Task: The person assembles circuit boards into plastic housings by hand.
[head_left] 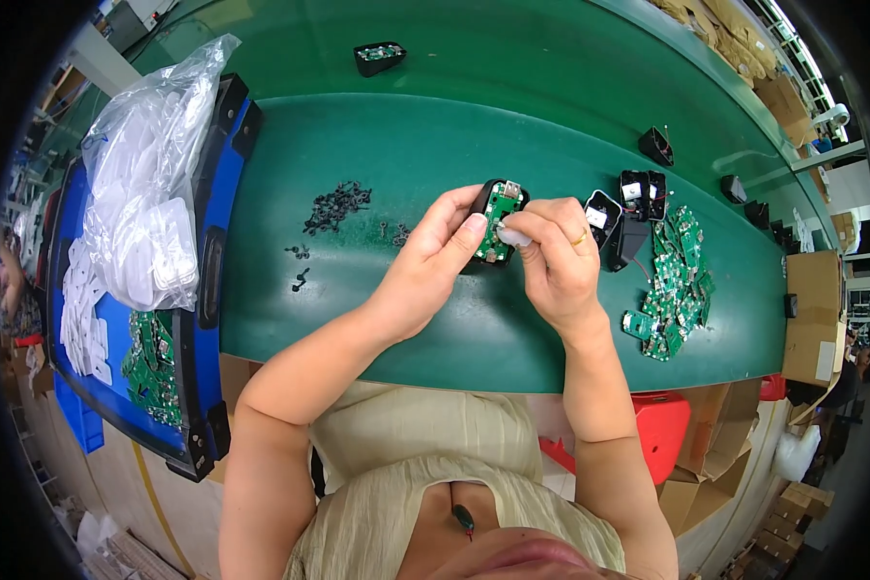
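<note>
My left hand (433, 246) is closed around a black plastic housing (491, 189) with a green circuit board (496, 215) lying in its open face, a metal connector at the far end. Over the board's right side, my right hand (559, 253) is pinched, its fingertips at the board. Something whitish and translucent (514, 236) shows at those fingertips; whether it is a finger cover or a held piece I cannot make out. Left of my hands lies a pile of small black plastic parts (336, 205). Further right are black housings (638, 198) and a heap of green circuit boards (680, 285).
A blue tray (224, 184) at the left holds a clear bag (150, 164) of white plastic pieces and more boards. More housings (379, 58) sit on the green ledge behind the table. A cardboard box (810, 319) and a red stool (662, 435) stand at the right.
</note>
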Demonstrator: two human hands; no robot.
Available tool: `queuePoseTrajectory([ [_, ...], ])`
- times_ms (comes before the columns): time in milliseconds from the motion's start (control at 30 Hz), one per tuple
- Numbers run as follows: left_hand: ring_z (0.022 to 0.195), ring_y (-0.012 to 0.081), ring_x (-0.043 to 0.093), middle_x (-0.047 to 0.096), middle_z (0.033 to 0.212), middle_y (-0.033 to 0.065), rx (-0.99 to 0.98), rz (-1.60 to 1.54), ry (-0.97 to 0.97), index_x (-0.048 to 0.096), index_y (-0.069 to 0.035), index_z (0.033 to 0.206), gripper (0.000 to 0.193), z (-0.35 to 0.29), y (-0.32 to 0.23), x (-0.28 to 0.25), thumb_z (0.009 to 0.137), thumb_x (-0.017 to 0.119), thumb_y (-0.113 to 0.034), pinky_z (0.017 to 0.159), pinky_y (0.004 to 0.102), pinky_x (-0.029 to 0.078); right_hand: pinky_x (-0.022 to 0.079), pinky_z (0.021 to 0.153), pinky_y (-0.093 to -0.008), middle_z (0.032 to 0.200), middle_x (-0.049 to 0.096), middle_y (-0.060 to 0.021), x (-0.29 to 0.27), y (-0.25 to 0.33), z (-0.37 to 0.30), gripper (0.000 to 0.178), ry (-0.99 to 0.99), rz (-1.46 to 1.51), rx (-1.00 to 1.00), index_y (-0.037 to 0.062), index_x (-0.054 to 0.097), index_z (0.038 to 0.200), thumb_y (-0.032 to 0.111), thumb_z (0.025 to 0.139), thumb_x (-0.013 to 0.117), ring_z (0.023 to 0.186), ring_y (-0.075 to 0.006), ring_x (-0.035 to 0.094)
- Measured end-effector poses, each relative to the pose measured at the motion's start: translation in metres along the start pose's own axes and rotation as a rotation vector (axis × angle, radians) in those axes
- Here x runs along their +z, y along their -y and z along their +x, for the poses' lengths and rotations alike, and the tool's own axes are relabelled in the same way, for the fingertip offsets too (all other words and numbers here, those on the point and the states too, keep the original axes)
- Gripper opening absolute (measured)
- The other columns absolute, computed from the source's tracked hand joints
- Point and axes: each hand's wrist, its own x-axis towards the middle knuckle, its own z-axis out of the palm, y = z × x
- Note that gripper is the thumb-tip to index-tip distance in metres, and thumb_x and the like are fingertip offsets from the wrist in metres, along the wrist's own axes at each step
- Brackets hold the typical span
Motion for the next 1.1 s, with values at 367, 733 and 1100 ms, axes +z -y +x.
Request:
queuePoseTrajectory([
  [367,0.109,0.0115,0.047,0.049,0.121,0.0049,0.047,0.091,-0.016,0.037,-0.004,0.131,0.038,0.001,0.004,-0.001,0.097,0.043,-0.02,0.092,0.0298,0.041,0.045,0.059,-0.0346,0.085,0.057,-0.0098,0.002,0.002,-0.001,0.028,0.035,-0.01,0.036,0.0008,0.058,0.086,-0.013,0.061,0.058,0.071,-0.0265,0.052],
  [733,0.101,0.0135,0.054,0.054,0.114,0.0073,0.109,0.061,-0.148,0.043,-0.003,0.117,0.026,0.005,-0.001,-0.004,0.093,0.05,-0.01,0.085,0.0291,0.047,0.046,0.065,-0.0294,0.091,0.055,-0.0108,0.002,0.008,0.001,0.028,-0.115,0.279,0.266,0.0017,0.058,0.107,0.002,0.08,0.061,0.079,-0.0205,0.055],
  [1100,0.088,0.0202,0.063,0.062,0.101,0.0136,0.071,0.354,-0.143,0.05,0.002,0.111,0.023,0.072,-0.02,-0.013,0.091,0.049,-0.009,0.077,0.0316,0.053,0.046,0.063,-0.025,0.093,0.054,-0.0101,-0.014,-0.001,0.002,0.023,-0.319,0.276,0.342,0.0007,0.058,0.104,-0.003,0.082,0.056,0.079,-0.0179,0.054],
])
